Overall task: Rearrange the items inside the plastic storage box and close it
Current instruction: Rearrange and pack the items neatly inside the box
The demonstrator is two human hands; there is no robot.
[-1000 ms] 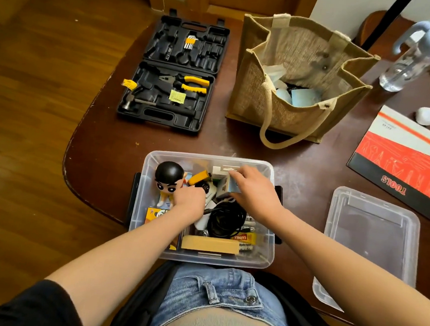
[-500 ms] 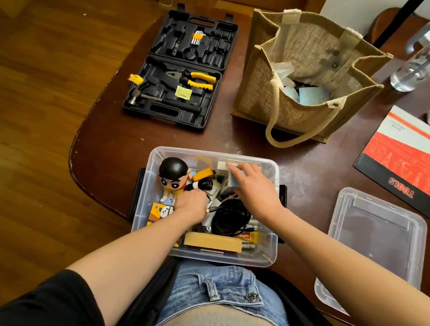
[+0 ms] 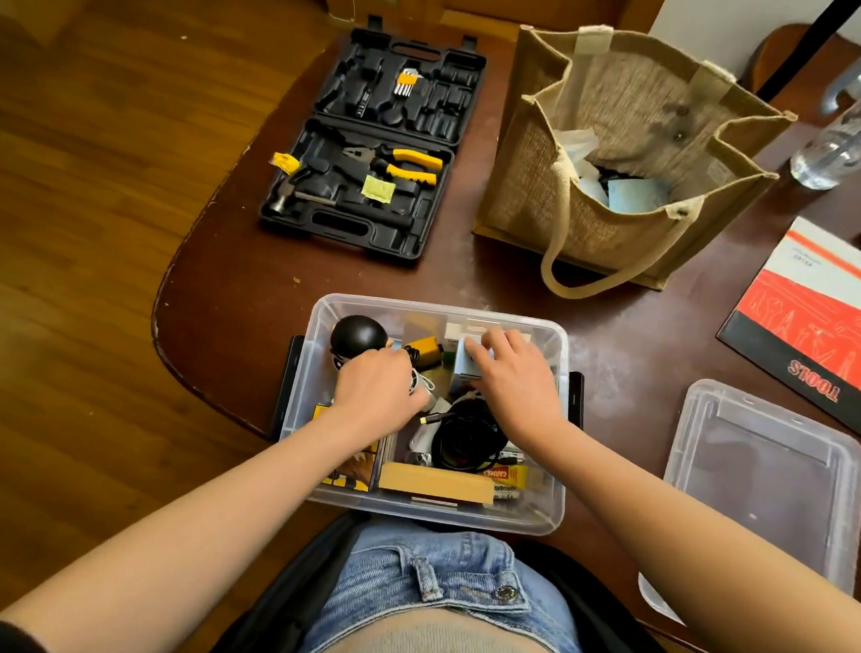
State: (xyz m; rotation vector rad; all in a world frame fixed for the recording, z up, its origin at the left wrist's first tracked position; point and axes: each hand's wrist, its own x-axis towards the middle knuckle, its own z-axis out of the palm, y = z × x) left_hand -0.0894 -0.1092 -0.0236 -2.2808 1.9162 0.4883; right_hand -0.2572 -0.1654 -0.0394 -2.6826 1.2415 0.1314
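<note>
Dark wood table [image 3: 244, 306], worn at its rounded edge, fills the head camera's view, with plank flooring beyond. At its near edge, against the seated person's lap, sits the clear plastic storage box [image 3: 554, 490], open and crowded: a black-haired figurine [image 3: 358, 336], a coiled black cable [image 3: 466, 440], a tan flat box [image 3: 434, 483], a lip-balm tube [image 3: 507, 474]. Its lid [image 3: 766, 481] lies upturned on the table to the right, well apart from the box.

Both hands are down among the contents. The left hand [image 3: 379, 389] is curled over something beside the figurine; what it grips is hidden under the knuckles. The right hand [image 3: 514, 376] rests on a small pale carton [image 3: 467, 362] at the far wall, fingers bent over its top, seemingly pinching it.

A black tool case [image 3: 371, 141] lies open farther back, beside a jute bag [image 3: 627, 151]. A red tools booklet [image 3: 825, 326] and a water bottle [image 3: 855, 133] sit at right.

The risk, as it looks: the figurine and cable stand high, and anything left proud of the rim would keep the lid from seating. A tug on the cable could also drag loose pieces out.
</note>
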